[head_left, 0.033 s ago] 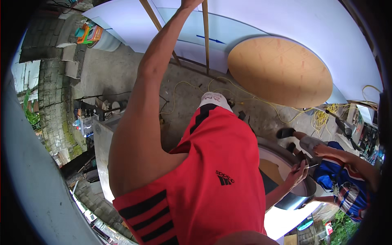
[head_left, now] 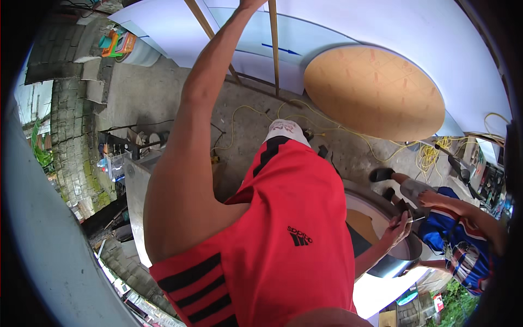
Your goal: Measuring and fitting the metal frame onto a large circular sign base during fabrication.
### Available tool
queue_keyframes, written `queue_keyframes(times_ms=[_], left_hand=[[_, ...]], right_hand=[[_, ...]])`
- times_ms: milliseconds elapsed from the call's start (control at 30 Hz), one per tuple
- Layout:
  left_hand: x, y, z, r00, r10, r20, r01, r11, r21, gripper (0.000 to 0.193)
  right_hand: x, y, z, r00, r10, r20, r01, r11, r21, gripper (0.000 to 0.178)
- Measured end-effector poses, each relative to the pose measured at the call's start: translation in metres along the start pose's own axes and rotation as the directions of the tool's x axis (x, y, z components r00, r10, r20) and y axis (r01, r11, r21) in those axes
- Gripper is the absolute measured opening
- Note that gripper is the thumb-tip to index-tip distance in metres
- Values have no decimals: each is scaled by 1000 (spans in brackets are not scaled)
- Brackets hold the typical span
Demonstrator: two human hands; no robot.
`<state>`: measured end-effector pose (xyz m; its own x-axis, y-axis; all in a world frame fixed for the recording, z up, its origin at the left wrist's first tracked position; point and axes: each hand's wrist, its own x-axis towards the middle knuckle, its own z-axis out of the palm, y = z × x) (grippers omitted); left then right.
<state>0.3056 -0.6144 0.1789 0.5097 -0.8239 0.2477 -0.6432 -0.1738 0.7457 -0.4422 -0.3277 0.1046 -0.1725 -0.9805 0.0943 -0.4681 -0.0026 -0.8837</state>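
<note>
Left hand raised to the far edge of view at an upright wooden slat; its grip is cut off and cannot be told. Right hand, near right, pinches a thin pencil-like tool over a round metal basin. A co-worker's arm lies just beside it. A round brown board leans far right.

Bright daylight, sharp centre, fisheye-bent edges
</note>
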Motion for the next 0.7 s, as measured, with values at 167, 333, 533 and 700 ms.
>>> queue_keyframes(times_ms=[167, 333, 533, 700], left_hand=[[-35, 11, -18, 997, 82, -9, -82, 996, -37, 30], [-65, 7, -31, 993, 104, -61, -111, 986, -124, 31], [-112, 7, -50, 978, 174, -112, -175, 984, -3, 38], [-143, 13, -59, 986, 105, -127, -128, 973, -192, 34]], right_hand=[[7, -29, 20, 912, 410, -20, -340, 784, 520, 19], [10, -50, 38, 889, 455, -44, -375, 780, 501, 23], [11, -44, 56, 890, 456, -12, -384, 762, 522, 23], [6, -49, 80, 901, 432, 47, -386, 747, 541, 21]])
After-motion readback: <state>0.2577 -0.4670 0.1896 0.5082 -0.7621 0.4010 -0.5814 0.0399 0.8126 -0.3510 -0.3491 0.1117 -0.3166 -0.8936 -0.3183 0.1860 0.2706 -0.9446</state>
